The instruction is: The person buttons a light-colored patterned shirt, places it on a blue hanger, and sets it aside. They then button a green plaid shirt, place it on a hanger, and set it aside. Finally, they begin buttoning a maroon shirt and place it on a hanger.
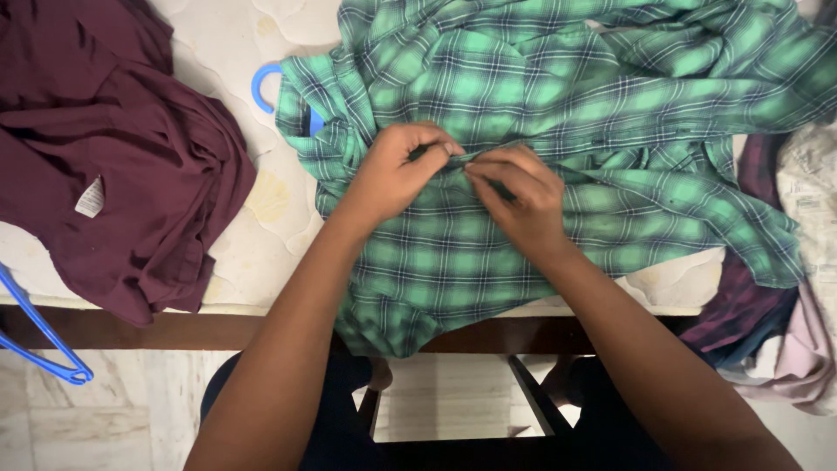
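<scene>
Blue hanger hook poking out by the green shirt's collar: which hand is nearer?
Left. The left hand pinches the green plaid shirt just right of the blue hanger hook; the right hand lies farther right.

Green plaid shirt, spread on the mattress.

Shirt (523, 113): long-sleeved, green check with dark blue and white lines, thin woven cloth. Lies rumpled and mostly flat across the mattress (235, 52), from its middle out to the right edge. Lower part hangs over the near edge, bunched in a fold. One sleeve runs out toward the far right corner; another fold trails down at the right. A button band crosses the middle, pinched between the fingertips of the left hand (392, 170) and right hand (521, 196). Collar end lies to the left, over a blue hanger (264, 85) whose hook pokes out.
</scene>
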